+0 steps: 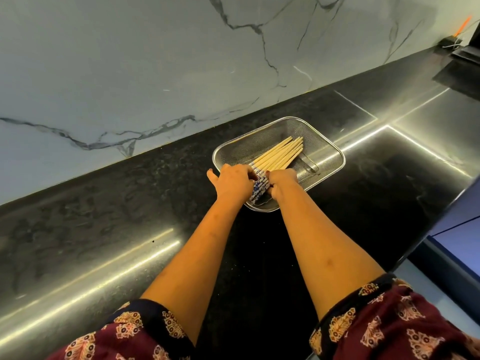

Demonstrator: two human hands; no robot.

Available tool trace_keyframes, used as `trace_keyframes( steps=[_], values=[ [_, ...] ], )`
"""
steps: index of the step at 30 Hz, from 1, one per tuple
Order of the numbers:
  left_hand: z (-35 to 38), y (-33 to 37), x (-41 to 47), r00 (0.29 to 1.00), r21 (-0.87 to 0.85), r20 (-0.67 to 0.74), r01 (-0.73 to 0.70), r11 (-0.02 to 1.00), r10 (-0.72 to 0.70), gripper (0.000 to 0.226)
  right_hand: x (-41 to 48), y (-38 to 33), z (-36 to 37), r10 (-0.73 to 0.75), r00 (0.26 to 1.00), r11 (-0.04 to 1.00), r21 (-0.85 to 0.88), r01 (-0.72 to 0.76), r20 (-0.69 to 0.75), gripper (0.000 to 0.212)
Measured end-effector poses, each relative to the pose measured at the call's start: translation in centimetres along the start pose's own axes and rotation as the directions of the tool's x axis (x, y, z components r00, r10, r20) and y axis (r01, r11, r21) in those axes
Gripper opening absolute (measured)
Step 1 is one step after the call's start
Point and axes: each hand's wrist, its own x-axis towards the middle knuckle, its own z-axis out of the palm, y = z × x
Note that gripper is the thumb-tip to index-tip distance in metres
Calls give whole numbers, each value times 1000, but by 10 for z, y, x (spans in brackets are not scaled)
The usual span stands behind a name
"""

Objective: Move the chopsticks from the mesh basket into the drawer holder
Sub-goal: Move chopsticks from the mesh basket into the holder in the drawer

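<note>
The left hand and right hand both curl round the blue-patterned ends of the chopsticks, which lie fanned in the mesh basket. Gripped so far back, the loose tips may splay and some may slip free on lifting. Around them are a veined marble wall and a glossy black countertop; no drawer shows.

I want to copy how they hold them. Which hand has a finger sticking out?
The left hand: one finger points out sideways, away from the chopsticks. The right hand grips them with none sticking out.
</note>
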Motion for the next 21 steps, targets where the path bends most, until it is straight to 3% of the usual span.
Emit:
trace_keyframes(
  steps=[8,12,17,21],
  values=[
    [2,1,1,1000,24,5,0,1000,0,15,-5,-1,-10,-1,987,998,60,-9,158,39],
    [2,1,0,1000,30,3,1,1000,-1,15,1,-3,-4,65,996,993,98,-70,54,16],
    [1,1,-1,1000,9,-4,10,1000,-10,17,-10,-8,-7,40,999,998,50,-40,-3,36],
    [1,3,-3,1000,14,0,14,1000,-14,16,-8,-9,-7,21,1000,997,76,-22,6,37]
  ],
)
